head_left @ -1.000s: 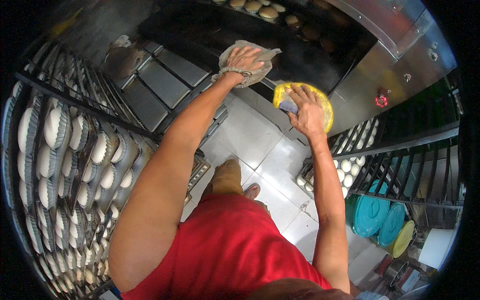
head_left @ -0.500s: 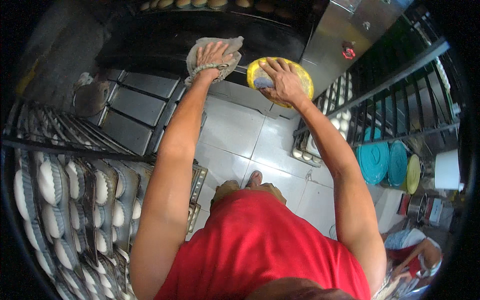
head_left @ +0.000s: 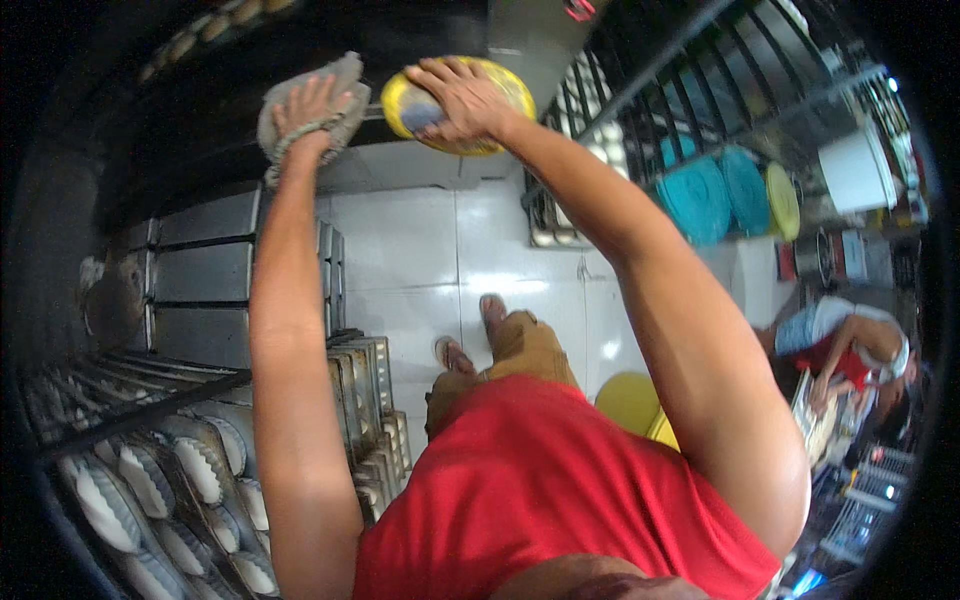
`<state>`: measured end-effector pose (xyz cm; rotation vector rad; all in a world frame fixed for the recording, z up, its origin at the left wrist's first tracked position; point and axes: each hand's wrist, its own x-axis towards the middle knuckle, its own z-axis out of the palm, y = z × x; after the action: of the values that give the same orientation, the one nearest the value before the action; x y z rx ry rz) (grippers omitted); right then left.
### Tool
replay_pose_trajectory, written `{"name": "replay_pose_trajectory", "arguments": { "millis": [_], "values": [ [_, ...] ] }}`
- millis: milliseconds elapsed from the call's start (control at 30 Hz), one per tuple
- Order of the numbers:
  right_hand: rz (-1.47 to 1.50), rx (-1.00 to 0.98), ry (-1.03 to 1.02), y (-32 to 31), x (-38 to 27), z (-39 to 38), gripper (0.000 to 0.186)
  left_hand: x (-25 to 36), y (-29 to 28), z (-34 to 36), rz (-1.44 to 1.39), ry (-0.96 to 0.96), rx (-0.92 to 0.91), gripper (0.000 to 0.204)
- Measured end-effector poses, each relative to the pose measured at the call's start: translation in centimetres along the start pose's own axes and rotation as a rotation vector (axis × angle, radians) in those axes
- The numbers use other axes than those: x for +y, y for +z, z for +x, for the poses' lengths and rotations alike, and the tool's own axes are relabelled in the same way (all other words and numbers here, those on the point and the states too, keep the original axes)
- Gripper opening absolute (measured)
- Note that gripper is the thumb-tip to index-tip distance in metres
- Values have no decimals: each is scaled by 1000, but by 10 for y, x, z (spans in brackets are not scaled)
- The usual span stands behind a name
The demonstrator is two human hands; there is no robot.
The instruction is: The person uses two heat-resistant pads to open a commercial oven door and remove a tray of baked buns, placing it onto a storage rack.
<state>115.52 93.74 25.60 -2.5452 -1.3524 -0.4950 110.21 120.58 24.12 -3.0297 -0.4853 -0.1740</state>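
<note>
My left hand (head_left: pixel 307 108) lies flat with spread fingers on a rumpled grey cloth (head_left: pixel 349 75). A twisted edge of that cloth passes across my wrist. To its right, my right hand (head_left: pixel 466 100) rests with fingers apart on a round, flat pad-like thing with a yellow rim (head_left: pixel 523 97) and a bluish patch. Both arms reach forward at the dark front of an oven (head_left: pixel 400 25). What lies under the cloth and the yellow-rimmed thing is hidden.
Pale buns show inside the oven (head_left: pixel 205 40). Racks with dough in fluted tins (head_left: pixel 200 470) stand left, near stacked metal trays (head_left: pixel 205 275). A black rack (head_left: pixel 690 80), teal lids (head_left: pixel 693 200) and a white bucket (head_left: pixel 857 168) are right. Another person (head_left: pixel 850 335) works behind.
My view has turned, so my hands and the oven sit farther left. Both hands still lie on the cloth and the yellow-rimmed thing. My second foot and a yellow round container now show.
</note>
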Motion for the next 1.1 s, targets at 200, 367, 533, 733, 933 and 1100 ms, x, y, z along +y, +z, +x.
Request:
{"name": "replay_pose_trajectory", "arguments": {
  "millis": [200,367,533,733,933,1100],
  "values": [
    [-141,-133,-1,-1,-3,3,82,-15,11,3,-34,44,56,68],
    [-165,-86,-77,0,-10,-10,68,-20,23,17,-45,64,46,67],
    [-49,-26,-153,-6,-10,-7,67,-28,24,14,-7,17,82,65],
    [39,-8,-143,-7,-4,-10,66,-1,-7,2,43,28,31,64],
    [93,-21,0,-12,-5,6,88,4,-5,-5,-52,-3,58,65],
    [-29,-80,-69,-18,-12,4,84,4,-8,-10,-149,-33,50,71]
  ]
}}
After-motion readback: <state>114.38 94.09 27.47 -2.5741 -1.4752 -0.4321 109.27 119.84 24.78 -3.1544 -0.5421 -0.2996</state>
